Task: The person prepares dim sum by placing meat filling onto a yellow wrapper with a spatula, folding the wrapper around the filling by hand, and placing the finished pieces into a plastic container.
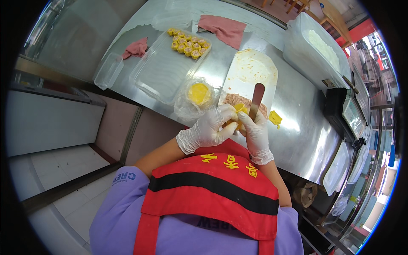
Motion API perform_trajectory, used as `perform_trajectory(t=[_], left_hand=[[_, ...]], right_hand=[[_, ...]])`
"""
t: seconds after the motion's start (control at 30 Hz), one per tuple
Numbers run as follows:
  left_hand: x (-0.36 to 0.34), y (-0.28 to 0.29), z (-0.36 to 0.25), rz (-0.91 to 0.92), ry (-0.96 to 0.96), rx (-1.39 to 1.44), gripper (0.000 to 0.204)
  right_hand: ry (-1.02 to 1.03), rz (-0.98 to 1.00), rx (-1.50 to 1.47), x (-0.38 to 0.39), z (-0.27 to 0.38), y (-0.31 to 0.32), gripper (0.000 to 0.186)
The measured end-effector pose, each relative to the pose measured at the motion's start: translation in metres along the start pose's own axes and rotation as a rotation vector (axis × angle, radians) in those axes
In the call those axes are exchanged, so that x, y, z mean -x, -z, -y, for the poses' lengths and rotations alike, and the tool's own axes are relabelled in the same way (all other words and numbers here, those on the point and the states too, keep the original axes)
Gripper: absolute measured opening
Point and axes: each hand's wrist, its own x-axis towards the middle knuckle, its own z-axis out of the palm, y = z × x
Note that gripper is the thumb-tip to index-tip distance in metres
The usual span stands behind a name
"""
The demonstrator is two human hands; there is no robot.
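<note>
Both my hands wear thin white gloves and meet at the table's front edge. My left hand (211, 128) is curled round a yellow-skinned siu mai dumpling (240, 107). Against its other side press the fingers of my right hand (257, 135), which also grips a flat spatula (257, 95) with its blade pointing up. Just beyond lies pink minced meat filling (233, 99) at the near end of a white tray (254, 67). To the left, a stack of round yellow wrappers (199, 93) rests in a clear plastic bag (183, 111).
A clear lidless tray (155, 83) holds several finished siu mai (187, 44) at its far end. Pink cloths (223, 29) lie behind. A yellow wrapper scrap (275, 118) sits right of the filling. Far right stand a large translucent tub (297, 46) and a black scale (338, 104).
</note>
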Motion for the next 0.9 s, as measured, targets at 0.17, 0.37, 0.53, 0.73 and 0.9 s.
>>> perform_trajectory(t=[0.17, 0.37, 0.53, 0.73, 0.9], left_hand=[[0.003, -0.006, 0.003, -0.224, 0.367, 0.594, 0.025], [0.005, -0.003, 0.008, -0.244, 0.491, 0.387, 0.021], [0.007, -0.008, 0.007, -0.251, 0.166, -0.139, 0.01], [0.006, -0.01, 0.001, -0.24, 0.066, -0.232, 0.013], [0.007, -0.01, 0.002, -0.18, 0.022, -0.236, 0.015]], right_hand=[[0.065, 0.029, 0.024, 0.002, 0.005, 0.004, 0.034], [-0.04, 0.061, 0.142, 0.002, 0.003, 0.007, 0.017], [-0.018, 0.054, 0.214, -0.001, -0.003, 0.009, 0.017], [-0.056, 0.019, 0.192, 0.001, -0.002, 0.009, 0.017], [-0.021, -0.005, 0.182, 0.002, 0.0, 0.006, 0.013]])
